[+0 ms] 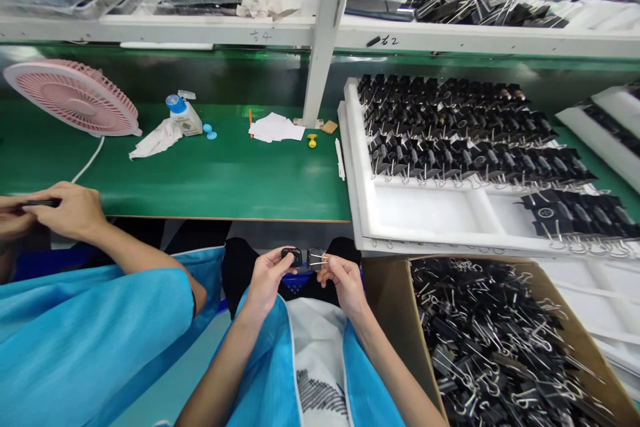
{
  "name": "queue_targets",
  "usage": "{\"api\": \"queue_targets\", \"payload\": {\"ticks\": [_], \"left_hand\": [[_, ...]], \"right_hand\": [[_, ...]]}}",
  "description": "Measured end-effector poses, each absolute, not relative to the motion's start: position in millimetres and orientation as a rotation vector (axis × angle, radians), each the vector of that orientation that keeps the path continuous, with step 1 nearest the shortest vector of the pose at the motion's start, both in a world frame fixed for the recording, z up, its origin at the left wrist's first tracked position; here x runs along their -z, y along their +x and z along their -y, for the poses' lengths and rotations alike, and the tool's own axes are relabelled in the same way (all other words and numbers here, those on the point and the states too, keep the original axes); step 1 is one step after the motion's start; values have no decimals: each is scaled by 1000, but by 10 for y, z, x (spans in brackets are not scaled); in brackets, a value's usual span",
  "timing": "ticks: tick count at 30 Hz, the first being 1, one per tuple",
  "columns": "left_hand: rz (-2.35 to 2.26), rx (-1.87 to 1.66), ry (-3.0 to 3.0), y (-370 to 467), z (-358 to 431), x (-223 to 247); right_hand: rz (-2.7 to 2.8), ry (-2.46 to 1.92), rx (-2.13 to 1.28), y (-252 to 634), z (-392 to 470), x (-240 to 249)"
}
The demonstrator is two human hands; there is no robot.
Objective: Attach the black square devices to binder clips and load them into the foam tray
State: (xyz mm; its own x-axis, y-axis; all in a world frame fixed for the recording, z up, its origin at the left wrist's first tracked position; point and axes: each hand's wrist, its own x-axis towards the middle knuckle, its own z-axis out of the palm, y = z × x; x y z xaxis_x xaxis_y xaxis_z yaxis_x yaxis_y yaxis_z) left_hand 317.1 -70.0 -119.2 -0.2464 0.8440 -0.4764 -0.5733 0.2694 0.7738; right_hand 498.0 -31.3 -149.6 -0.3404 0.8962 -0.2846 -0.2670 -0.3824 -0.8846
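My left hand [269, 275] grips a small black device [292, 257] with rounded corners and a round mark on its face, the thumb lying across it. Just to its right is a black binder clip [315, 258] with silver wire handles, pinched between the fingers of my right hand [344, 281]. Clip and device are very close together; whether they touch I cannot tell. Both hands are held low over my lap, in front of the bench edge.
A cardboard box [425, 353] heaped with binder clips stands at my right. Above it, a white foam tray [361, 167] holds rows of clipped black parts. On the green bench [240, 180] are a pink fan [70, 99] and a bottle [186, 117]. A co-worker's hand [75, 210] is at left.
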Motion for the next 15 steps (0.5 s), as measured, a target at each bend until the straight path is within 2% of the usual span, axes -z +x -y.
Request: {"api": "queue_targets", "payload": {"ticks": [15], "left_hand": [[-1418, -1412, 398, 3279, 633, 1206]], "right_hand": [[1022, -1096, -1722, 4813, 338, 1517]]}}
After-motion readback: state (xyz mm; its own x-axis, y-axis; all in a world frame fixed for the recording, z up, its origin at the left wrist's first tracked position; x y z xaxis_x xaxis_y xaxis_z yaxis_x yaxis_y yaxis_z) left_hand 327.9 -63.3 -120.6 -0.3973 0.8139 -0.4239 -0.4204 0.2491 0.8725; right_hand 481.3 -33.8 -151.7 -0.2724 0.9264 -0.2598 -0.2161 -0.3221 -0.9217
